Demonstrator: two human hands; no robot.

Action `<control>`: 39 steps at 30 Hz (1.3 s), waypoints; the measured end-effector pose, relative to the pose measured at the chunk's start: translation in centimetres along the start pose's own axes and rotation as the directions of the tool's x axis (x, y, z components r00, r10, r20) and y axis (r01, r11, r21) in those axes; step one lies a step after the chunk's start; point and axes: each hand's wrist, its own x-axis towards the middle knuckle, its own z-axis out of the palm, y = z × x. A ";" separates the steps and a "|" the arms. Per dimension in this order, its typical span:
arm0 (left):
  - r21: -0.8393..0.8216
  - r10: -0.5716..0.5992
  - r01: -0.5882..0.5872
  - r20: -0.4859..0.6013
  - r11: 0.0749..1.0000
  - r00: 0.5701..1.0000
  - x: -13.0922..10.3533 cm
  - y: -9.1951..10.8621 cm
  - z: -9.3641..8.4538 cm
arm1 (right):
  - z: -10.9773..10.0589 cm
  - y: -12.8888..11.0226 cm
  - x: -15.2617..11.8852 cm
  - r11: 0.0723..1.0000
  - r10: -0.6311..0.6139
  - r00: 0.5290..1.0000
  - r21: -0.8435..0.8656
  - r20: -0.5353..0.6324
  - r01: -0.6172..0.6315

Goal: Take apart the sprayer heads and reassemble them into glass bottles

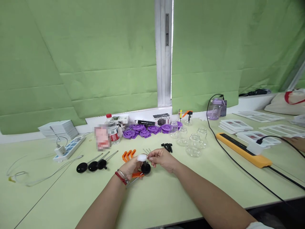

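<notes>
Near the table's middle, my left hand (132,167) is closed around a black part (146,168) with a round disc, an orange piece (137,174) and a metal rod below it. A small white piece (142,158) sits at the top, between my two hands. The fingers of my right hand (160,159) are pinched together at the white piece's right edge; what they grip is too small to make out. Orange handles (129,155) lie just behind my left hand, and short black parts (167,147) lie behind my right.
Black discs with rods (92,166) lie left. Glass jars (194,144) stand right, before a yellow power strip (243,149). Purple parts (143,130) and a bottle (114,130) are at the back. A person's hand (296,143) shows at the right edge.
</notes>
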 end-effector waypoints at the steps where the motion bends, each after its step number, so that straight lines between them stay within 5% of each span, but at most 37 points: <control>1: 0.002 0.004 -0.004 -0.003 1.000 1.000 0.0 0.0 0.0 | 0.0 0.0 0.1 1.000 -0.007 1.000 -0.005 -0.006 0.007; 25: 0.011 0.012 -0.013 0.037 1.000 0.999 0.3 -0.6 -0.6 | 0.1 -0.2 1.3 0.997 -0.006 0.983 -0.071 0.181 0.019; 39: -0.002 0.019 -0.019 0.026 1.000 0.999 0.3 -0.5 -0.4 | 0.3 0.2 1.1 1.000 0.005 0.988 -0.025 0.155 -0.001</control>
